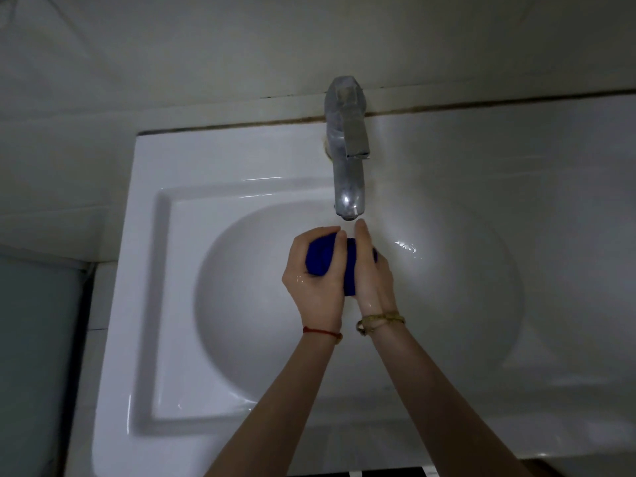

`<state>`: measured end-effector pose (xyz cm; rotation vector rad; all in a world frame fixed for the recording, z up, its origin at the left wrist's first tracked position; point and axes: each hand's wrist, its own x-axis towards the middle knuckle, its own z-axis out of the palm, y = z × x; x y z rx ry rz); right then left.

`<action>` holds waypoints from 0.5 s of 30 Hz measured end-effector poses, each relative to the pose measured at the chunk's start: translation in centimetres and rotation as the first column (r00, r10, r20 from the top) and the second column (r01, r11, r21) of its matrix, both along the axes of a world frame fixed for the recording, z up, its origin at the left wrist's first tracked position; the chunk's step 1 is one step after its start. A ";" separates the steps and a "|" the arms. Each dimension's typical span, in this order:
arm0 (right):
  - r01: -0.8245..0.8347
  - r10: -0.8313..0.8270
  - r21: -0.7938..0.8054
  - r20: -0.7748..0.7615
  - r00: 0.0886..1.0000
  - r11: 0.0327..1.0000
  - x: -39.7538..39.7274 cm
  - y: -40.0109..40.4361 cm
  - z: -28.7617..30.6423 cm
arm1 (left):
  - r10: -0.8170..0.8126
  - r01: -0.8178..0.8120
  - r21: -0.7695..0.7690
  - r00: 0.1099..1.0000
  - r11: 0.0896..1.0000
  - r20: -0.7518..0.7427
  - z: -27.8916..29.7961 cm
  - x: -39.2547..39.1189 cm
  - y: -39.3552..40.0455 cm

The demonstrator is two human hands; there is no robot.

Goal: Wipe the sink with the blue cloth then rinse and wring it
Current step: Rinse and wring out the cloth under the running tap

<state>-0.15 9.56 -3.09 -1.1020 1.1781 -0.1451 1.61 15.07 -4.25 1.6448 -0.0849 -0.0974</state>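
I see the glossy white ceramic round-bowled sink (pixel 192 339), bunched blue cloth (pixel 321 259) over it, left hand (pixel 318 280) fingers curled round it, right hand (pixel 373 273) fingers together gripping it, under the chrome faucet (pixel 347 166).

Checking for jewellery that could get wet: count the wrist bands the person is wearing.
2: a red string band on the left wrist and a yellowish beaded band on the right wrist, both just behind the hands over the sink. None seems hidden.

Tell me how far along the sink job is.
Late stage, it seems. Done: wet streaks on the sink suggest wiping happened. In hand: both hands, left hand and right hand, grip the bunched blue cloth below the tap, apparently wringing. No running water is visible. Left: finish wringing.
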 end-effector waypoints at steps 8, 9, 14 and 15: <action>0.083 -0.057 -0.259 0.106 0.993 0.962 0.4 0.7 -0.3 | 0.087 -0.101 -0.099 0.987 0.990 -0.135 0.7 0.1 -1.2; 0.104 -0.068 -0.261 0.141 0.988 0.960 0.4 0.8 -0.5 | 0.099 -0.116 -0.106 0.983 0.988 -0.152 0.6 0.2 -1.3; 0.130 -0.068 -0.343 0.189 0.980 0.930 0.2 0.8 -1.9 | 0.134 -0.163 -0.122 0.966 0.979 -0.220 -0.1 0.7 -1.3; 0.131 -0.062 -0.361 0.196 0.979 0.923 0.2 0.8 -2.2 | 0.135 -0.165 -0.118 0.964 0.979 -0.227 -0.1 0.7 -1.3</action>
